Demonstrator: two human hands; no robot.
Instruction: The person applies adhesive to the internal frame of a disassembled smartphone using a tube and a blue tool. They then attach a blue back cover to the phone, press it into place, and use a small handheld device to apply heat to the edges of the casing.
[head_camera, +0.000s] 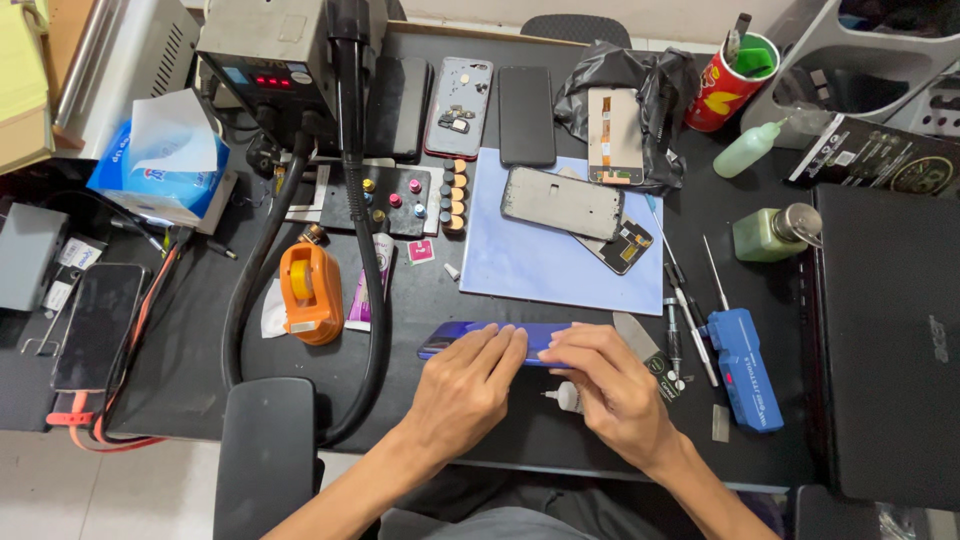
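Nearest the camera, both hands work on a blue phone (470, 337) lying flat near the front edge of the dark tabletop (190, 370). The left hand (462, 388) lies palm-down over the phone's middle, fingers (500, 345) stretched nearly straight and close together, pressing on its upper face rather than gripping it. The right hand (612, 385) covers the phone's right end, fingers curled loosely so the tips touch the edge; a small white dropper bottle (566, 398) pokes out from under its palm — held or merely resting there, I cannot tell.

To do this well, I would judge that steady, even pressure matters: keep the left palm flat so the phone cannot slide, and let the right fingertips work along the seam without twisting the body.

Just right of the hands lie screwdrivers (690, 320) and a blue tool (745, 368). Beyond the phone sits a pale blue mat (520, 265) carrying a grey phone frame (562, 203). To the left stands an orange tape dispenser (309, 292), and farther back — a rework station (268, 62) with its black hose.
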